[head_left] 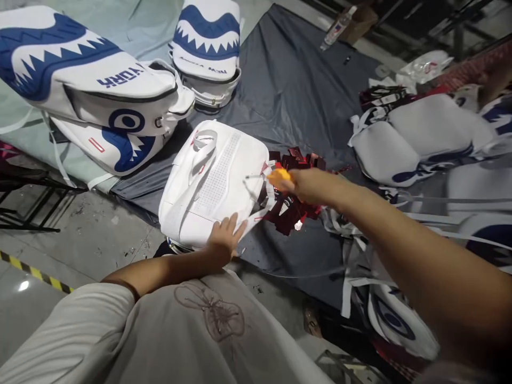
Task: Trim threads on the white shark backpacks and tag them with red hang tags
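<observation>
R fingers (299, 185) clamped on orng-hndl tool (280, 178), part hidden & blurry; L fingers (229, 224) apart on wht bag (244, 154).

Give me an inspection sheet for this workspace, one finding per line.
Surface: dark grey cloth, wrinkled.
Job's things: white bag lying strap side up; orange-handled tool above it in the view, tip contact cannot be told.
Clutter: pile of shiny red pieces beside the bag; plastic bottle farther back.
Hands: left hand spread on the bag's near edge; right hand gripping the tool.
Cables: nothing seen.
Surroundings: blue-and-white bags at left; pale bags at right; yellow-and-black floor tape.
</observation>
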A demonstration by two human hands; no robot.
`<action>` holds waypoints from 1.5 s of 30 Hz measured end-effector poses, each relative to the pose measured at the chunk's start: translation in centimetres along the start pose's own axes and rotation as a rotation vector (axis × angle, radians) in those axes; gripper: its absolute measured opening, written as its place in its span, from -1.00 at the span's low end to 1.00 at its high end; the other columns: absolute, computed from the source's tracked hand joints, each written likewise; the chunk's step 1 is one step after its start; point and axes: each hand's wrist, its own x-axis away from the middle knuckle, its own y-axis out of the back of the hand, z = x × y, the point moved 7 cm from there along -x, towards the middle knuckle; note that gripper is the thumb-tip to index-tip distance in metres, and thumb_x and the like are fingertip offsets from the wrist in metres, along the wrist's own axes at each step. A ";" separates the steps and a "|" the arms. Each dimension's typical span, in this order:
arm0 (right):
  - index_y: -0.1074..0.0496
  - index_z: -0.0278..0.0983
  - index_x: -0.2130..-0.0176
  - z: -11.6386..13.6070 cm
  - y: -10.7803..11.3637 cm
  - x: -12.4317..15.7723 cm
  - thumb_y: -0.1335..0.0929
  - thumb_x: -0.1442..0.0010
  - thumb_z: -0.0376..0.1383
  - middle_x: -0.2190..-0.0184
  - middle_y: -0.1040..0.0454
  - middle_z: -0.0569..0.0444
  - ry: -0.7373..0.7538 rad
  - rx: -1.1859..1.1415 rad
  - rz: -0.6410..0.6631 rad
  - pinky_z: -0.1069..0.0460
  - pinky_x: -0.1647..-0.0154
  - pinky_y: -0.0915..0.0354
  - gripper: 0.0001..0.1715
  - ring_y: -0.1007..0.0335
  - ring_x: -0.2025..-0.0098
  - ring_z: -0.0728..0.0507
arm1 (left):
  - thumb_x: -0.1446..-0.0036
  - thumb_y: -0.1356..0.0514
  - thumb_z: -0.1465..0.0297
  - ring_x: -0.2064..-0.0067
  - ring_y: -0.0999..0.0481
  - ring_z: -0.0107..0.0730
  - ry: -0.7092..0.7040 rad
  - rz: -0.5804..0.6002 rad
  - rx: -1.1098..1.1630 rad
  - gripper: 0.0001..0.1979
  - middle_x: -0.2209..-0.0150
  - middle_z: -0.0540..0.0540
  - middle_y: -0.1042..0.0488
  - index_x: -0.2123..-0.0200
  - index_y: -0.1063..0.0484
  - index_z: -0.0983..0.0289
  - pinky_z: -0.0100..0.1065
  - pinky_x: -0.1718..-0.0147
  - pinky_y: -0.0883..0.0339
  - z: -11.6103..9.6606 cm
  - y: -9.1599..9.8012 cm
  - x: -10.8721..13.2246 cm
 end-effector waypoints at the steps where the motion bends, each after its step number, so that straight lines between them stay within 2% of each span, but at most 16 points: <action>1: -0.46 -0.41 0.10 -0.2 -1.1 1.7 -0.18 -0.40 -0.06 0.31 -0.56 -0.20 -0.002 -0.031 0.103 0.05 0.40 -0.10 -0.49 -0.42 0.43 -0.10 | -0.10 -0.34 0.21 -0.25 -0.32 0.15 0.041 0.025 -0.037 -0.07 -0.40 0.43 -0.04 -0.42 0.02 0.30 0.03 -0.07 -0.36 -0.1 -0.6 -0.1; 4: -0.43 -0.35 0.11 -2.0 -3.6 6.7 -0.15 -0.40 -0.10 0.52 -0.49 -0.02 -0.092 -0.110 0.181 0.07 0.47 -0.13 -0.55 -0.33 0.58 -0.05 | -0.19 -0.21 0.43 -0.31 -0.24 0.13 0.155 -0.001 0.012 -0.28 -0.42 0.39 0.00 -0.39 -0.09 0.33 0.11 -0.20 -0.21 0.6 -0.4 -0.6; 7: -0.41 -0.32 0.13 -3.2 -6.5 9.8 -0.16 -0.36 -0.08 0.60 -0.42 0.08 -0.060 -0.267 0.232 0.08 0.52 -0.14 -0.57 -0.30 0.61 -0.06 | -0.12 -0.20 0.54 -0.40 -0.09 0.17 0.324 -0.039 0.472 -0.42 -0.40 0.31 -0.10 -0.24 -0.35 0.28 0.27 -0.31 0.06 1.8 -0.5 -0.4; 9: -0.41 -0.28 0.12 -3.3 -8.7 10.6 -0.14 -0.34 0.01 0.59 -0.42 0.10 0.041 -0.394 0.316 0.09 0.55 -0.15 -0.50 -0.30 0.62 -0.07 | -0.11 -0.20 0.52 -0.39 -0.11 0.18 0.455 -0.090 0.764 -0.51 -0.33 0.33 -0.24 -0.15 -0.45 0.29 0.26 -0.31 0.05 3.4 -0.8 0.1; 11: -0.42 -0.30 0.09 -4.4 -9.2 10.2 -0.14 -0.32 0.02 0.56 -0.45 0.07 0.028 -0.377 0.198 0.08 0.53 -0.16 -0.47 -0.34 0.58 -0.10 | -0.16 -0.19 0.45 -0.32 -0.26 0.13 0.542 -0.153 0.887 -0.59 -0.22 0.35 -0.39 -0.11 -0.47 0.28 0.15 -0.27 -0.14 5.8 -0.9 0.6; 14: -0.43 -0.34 0.04 -5.3 -8.3 8.7 -0.14 -0.32 -0.02 0.53 -0.50 0.00 -0.042 -0.292 -0.086 0.05 0.45 -0.20 -0.45 -0.41 0.50 -0.15 | -0.30 -0.08 0.27 -0.02 -0.57 -0.04 0.655 -0.212 1.016 -0.62 0.10 0.32 -0.59 -0.10 -0.41 0.30 -0.05 0.06 -0.51 9.9 -1.2 1.2; 18: -0.44 -0.33 -0.04 -2.5 -7.0 5.7 -0.12 -0.36 0.00 0.32 -0.59 -0.10 0.045 -0.307 -0.170 0.03 0.33 -0.26 -0.40 -0.49 0.34 -0.19 | -0.34 0.00 0.19 0.23 -0.64 -0.13 0.767 -0.275 1.177 -0.57 0.25 0.27 -0.60 -0.14 -0.34 0.30 -0.09 0.27 -0.57 12.0 -2.5 1.4; 21: -0.38 -0.39 -0.14 -1.2 -6.1 4.5 -0.12 -0.38 -0.02 0.12 -0.57 -0.24 -0.062 -0.232 -0.279 0.01 0.27 -0.26 -0.37 -0.51 0.17 -0.26 | -0.30 -0.06 0.24 -0.08 -0.54 -0.08 0.725 -0.331 1.192 -0.54 -0.06 0.28 -0.52 -0.22 -0.31 0.23 0.00 -0.05 -0.44 10.4 -2.4 0.8; 26: -0.39 -0.27 -0.11 1.9 -11.8 8.3 -0.16 -0.40 -0.04 0.18 -0.61 -0.10 0.058 -0.119 0.027 0.06 0.34 -0.20 -0.48 -0.54 0.21 -0.21 | 0.00 -0.38 0.28 -0.43 -0.03 0.05 0.364 -0.272 1.079 -0.41 -0.35 0.16 -0.23 -0.14 -0.44 0.13 0.09 -0.39 0.18 7.9 1.9 2.0; 28: -0.38 -0.25 -0.09 2.8 -14.8 11.3 -0.14 -0.42 -0.07 0.22 -0.61 -0.08 -0.047 -0.107 0.071 0.06 0.39 -0.17 -0.53 -0.56 0.23 -0.22 | -0.10 -0.32 0.18 -0.42 -0.06 -0.06 0.332 -0.451 1.091 -0.48 -0.37 0.15 -0.21 -0.13 -0.43 0.14 -0.01 -0.39 0.12 10.7 4.3 5.1; 30: -0.38 -0.24 -0.05 4.8 -18.0 13.8 -0.14 -0.43 -0.09 0.27 -0.62 -0.07 -0.111 -0.097 0.124 0.05 0.43 -0.12 -0.58 -0.57 0.27 -0.22 | -0.25 -0.19 0.15 -0.33 -0.26 -0.22 0.551 -0.634 1.307 -0.59 -0.25 0.18 -0.37 -0.09 -0.41 0.20 -0.16 -0.33 -0.09 15.8 4.2 8.5; 31: -0.37 -0.25 -0.03 6.1 -19.5 14.6 -0.14 -0.43 -0.09 0.30 -0.61 -0.08 -0.139 -0.090 0.135 0.05 0.45 -0.10 -0.59 -0.57 0.29 -0.23 | -0.30 -0.13 0.16 -0.25 -0.38 -0.25 0.703 -0.635 1.463 -0.63 -0.13 0.21 -0.47 -0.05 -0.41 0.25 -0.21 -0.26 -0.21 18.0 3.0 9.6; 34: -0.34 -0.31 0.01 9.7 -23.0 15.2 -0.11 -0.45 -0.10 0.37 -0.59 -0.11 -0.253 -0.080 0.086 0.04 0.49 -0.04 -0.58 -0.56 0.34 -0.23 | -0.35 -0.04 0.18 0.01 -0.58 -0.17 0.929 -0.365 1.817 -0.62 0.19 0.29 -0.58 0.09 -0.42 0.40 -0.18 -0.06 -0.43 20.9 -0.8 9.3; 39: -0.30 -0.37 -0.01 13.7 -26.4 12.0 -0.11 -0.46 -0.14 0.32 -0.58 -0.16 -0.379 -0.203 -0.029 0.04 0.45 -0.09 -0.60 -0.57 0.30 -0.20 | -0.36 0.10 0.04 0.01 -0.60 -0.06 0.692 -0.023 2.064 -0.41 0.16 0.31 -0.61 -0.06 -0.40 0.42 -0.07 -0.08 -0.43 19.1 -2.3 4.1; 42: -0.28 -0.38 -0.05 14.2 -26.9 10.6 -0.10 -0.46 -0.13 0.29 -0.58 -0.17 -0.427 -0.252 -0.062 0.04 0.43 -0.11 -0.58 -0.57 0.28 -0.20 | -0.33 0.13 -0.05 -0.09 -0.55 -0.02 0.518 0.179 2.165 -0.31 0.05 0.32 -0.59 -0.18 -0.34 0.38 -0.03 -0.15 -0.36 17.8 -2.3 2.9; 45: -0.27 -0.36 -0.06 13.7 -26.8 10.7 -0.07 -0.47 -0.10 0.29 -0.58 -0.16 -0.492 -0.296 -0.086 0.04 0.43 -0.09 -0.54 -0.56 0.29 -0.19 | -0.30 0.16 -0.11 -0.16 -0.50 0.01 0.445 0.198 2.145 -0.25 0.00 0.31 -0.57 -0.24 -0.30 0.34 0.02 -0.19 -0.31 18.1 -2.2 2.9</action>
